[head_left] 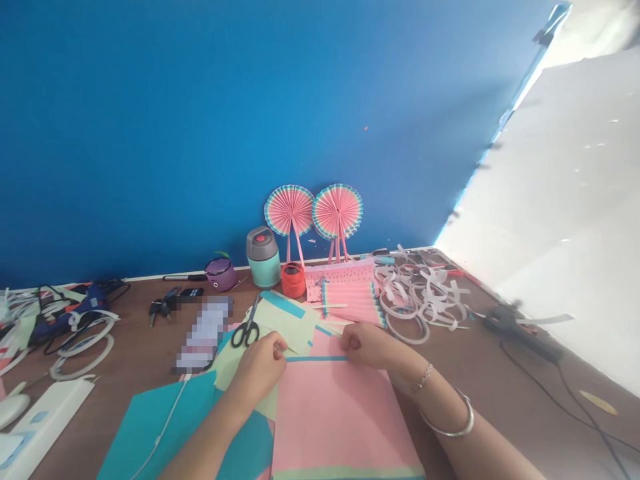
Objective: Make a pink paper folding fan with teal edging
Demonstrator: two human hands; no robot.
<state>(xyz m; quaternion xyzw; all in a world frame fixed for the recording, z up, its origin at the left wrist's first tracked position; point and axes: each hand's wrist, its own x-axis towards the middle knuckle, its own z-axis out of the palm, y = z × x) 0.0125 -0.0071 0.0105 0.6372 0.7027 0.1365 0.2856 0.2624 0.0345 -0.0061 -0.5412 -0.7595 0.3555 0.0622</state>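
A pink paper sheet (340, 413) lies in front of me, with green and blue bands along its near edge. Along its far edge runs a narrow blue paper strip (316, 359). My left hand (265, 363) is closed in a pinch at the strip's left end. At the right end, my right hand (373, 345) has its fingers curled and pressed together. The fingertips partly hide what they grip. Pale green paper (287, 320) lies beyond, with black scissors (246, 331) resting on it. Blue-green paper (150, 420) spreads at the left.
Two round pink folded-paper fans (290, 211) stand against the blue wall. Before them are a mint jar (265, 263), a red container (293, 280) and a pleated pink sheet (353, 301). Curled white strips (425, 293) lie right; a phone (205, 333) and power strip (47, 427) lie left.
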